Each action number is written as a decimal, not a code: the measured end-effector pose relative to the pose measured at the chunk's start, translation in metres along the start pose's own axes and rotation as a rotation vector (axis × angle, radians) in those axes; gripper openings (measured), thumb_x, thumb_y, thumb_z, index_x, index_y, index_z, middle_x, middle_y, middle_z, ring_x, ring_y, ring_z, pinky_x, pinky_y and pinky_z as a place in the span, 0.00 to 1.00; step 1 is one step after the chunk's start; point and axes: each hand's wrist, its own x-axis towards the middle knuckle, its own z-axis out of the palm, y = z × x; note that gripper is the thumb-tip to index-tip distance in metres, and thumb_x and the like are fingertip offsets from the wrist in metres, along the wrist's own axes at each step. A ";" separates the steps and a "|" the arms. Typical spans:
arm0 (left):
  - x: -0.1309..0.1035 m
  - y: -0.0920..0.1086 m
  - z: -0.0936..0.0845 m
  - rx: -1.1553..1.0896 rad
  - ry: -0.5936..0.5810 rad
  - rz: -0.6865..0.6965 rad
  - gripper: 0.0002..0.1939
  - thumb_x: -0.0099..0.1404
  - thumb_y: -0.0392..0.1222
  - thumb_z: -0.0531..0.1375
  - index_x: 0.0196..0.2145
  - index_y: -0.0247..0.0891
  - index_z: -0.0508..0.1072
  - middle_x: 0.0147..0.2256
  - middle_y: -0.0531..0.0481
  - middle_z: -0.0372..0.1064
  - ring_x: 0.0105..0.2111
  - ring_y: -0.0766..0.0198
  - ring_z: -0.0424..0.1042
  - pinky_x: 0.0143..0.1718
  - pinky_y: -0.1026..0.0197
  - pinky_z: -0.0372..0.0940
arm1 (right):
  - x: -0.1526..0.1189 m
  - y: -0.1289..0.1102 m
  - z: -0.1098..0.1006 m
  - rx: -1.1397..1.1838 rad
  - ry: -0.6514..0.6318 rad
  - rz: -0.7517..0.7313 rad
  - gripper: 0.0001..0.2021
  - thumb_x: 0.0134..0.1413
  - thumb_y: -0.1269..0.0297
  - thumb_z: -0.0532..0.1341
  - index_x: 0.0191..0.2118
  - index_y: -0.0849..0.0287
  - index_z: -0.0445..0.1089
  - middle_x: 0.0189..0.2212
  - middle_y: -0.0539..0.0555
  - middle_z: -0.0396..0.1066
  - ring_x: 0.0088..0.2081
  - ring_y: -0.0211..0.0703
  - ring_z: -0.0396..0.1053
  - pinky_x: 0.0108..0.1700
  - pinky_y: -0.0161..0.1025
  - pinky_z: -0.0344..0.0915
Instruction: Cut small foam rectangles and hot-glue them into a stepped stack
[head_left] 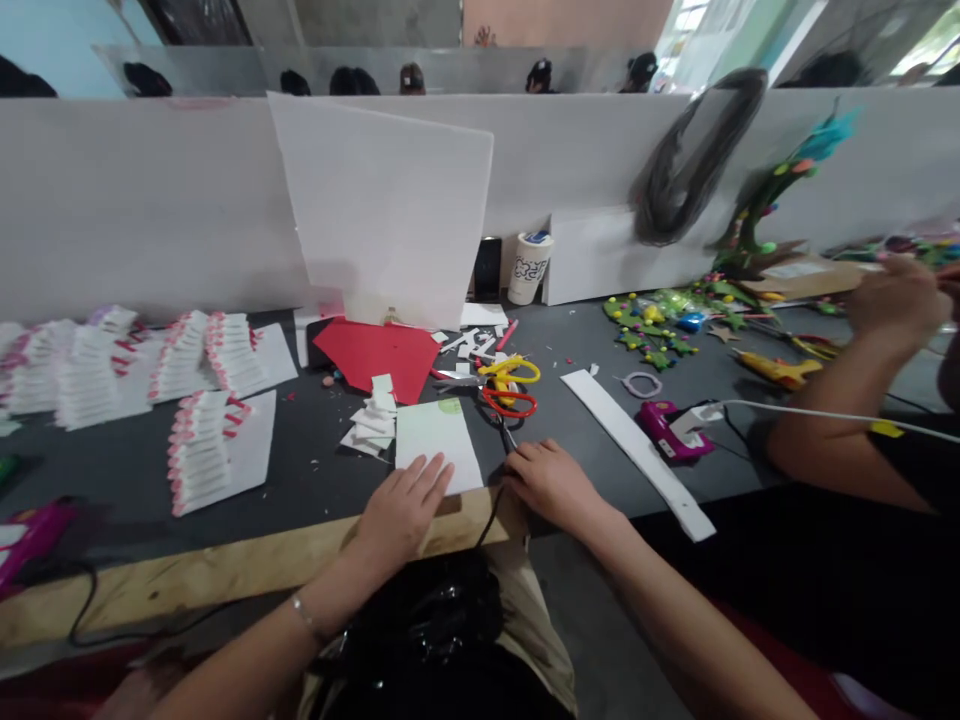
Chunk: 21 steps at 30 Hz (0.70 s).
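Observation:
My left hand (405,505) lies flat, fingers stretched, on the near edge of a pale paper sheet (441,440) with a green mark at its top. To the right of the sheet, my right hand (553,484) rests on the dark table with its fingers curled together. A thin grey metallic piece (509,433) shows at its fingertips; what the fingers hold is mostly hidden. Beyond it lie yellow-handled scissors (513,371) and red-handled scissors (510,403), overlapping. A stack of small white paper pieces (373,425) sits left of the sheet, below a red sheet (379,355).
Bundles of white-and-pink pieces (202,455) cover the left side. At right lie a white strip (637,450), a purple glue gun (675,432) and green decorations (652,335). A cup (529,268) stands behind. Another person's arm (847,390) reaches in at right.

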 end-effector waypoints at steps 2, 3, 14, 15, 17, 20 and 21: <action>-0.008 0.017 0.004 0.062 -0.047 0.021 0.28 0.68 0.28 0.48 0.64 0.38 0.64 0.60 0.40 0.68 0.58 0.50 0.68 0.51 0.51 0.65 | -0.004 0.009 -0.001 0.028 0.015 -0.007 0.08 0.64 0.62 0.58 0.38 0.58 0.73 0.36 0.56 0.75 0.39 0.48 0.71 0.43 0.42 0.57; -0.010 0.023 0.005 0.077 -0.062 0.021 0.27 0.68 0.29 0.49 0.63 0.37 0.64 0.59 0.40 0.68 0.57 0.51 0.69 0.51 0.52 0.65 | -0.003 0.013 -0.002 0.047 0.032 0.005 0.10 0.65 0.61 0.57 0.36 0.57 0.73 0.35 0.55 0.75 0.38 0.47 0.71 0.42 0.42 0.57; -0.002 0.016 0.004 0.065 0.052 -0.070 0.19 0.71 0.43 0.54 0.56 0.38 0.72 0.56 0.38 0.71 0.55 0.47 0.68 0.52 0.47 0.59 | 0.082 0.062 -0.020 0.060 0.156 0.179 0.12 0.59 0.69 0.57 0.48 0.63 0.68 0.50 0.65 0.72 0.51 0.57 0.67 0.49 0.45 0.59; 0.004 0.019 0.003 0.052 0.056 -0.046 0.18 0.71 0.44 0.54 0.55 0.39 0.72 0.56 0.39 0.71 0.55 0.47 0.67 0.53 0.47 0.58 | 0.091 0.065 -0.020 0.062 0.140 0.169 0.12 0.57 0.68 0.59 0.47 0.63 0.69 0.48 0.65 0.73 0.50 0.57 0.68 0.48 0.45 0.59; 0.024 0.026 0.001 0.021 0.033 -0.005 0.17 0.70 0.44 0.55 0.54 0.39 0.73 0.55 0.40 0.71 0.55 0.48 0.67 0.52 0.48 0.58 | 0.104 0.069 -0.019 0.067 0.118 0.153 0.14 0.52 0.66 0.64 0.45 0.62 0.69 0.45 0.64 0.75 0.46 0.57 0.70 0.46 0.44 0.58; 0.065 0.033 -0.001 0.037 -0.043 -0.096 0.15 0.69 0.44 0.59 0.50 0.36 0.73 0.50 0.40 0.73 0.51 0.50 0.69 0.49 0.50 0.59 | 0.111 0.080 -0.018 0.078 0.116 0.150 0.15 0.48 0.63 0.67 0.42 0.60 0.69 0.39 0.59 0.76 0.42 0.55 0.71 0.42 0.41 0.57; 0.080 0.033 -0.001 0.048 -0.076 -0.121 0.14 0.68 0.45 0.59 0.48 0.35 0.74 0.47 0.40 0.74 0.48 0.50 0.69 0.47 0.50 0.60 | 0.110 0.086 -0.018 0.083 0.129 0.162 0.14 0.49 0.63 0.66 0.42 0.59 0.69 0.38 0.58 0.76 0.41 0.54 0.72 0.41 0.40 0.57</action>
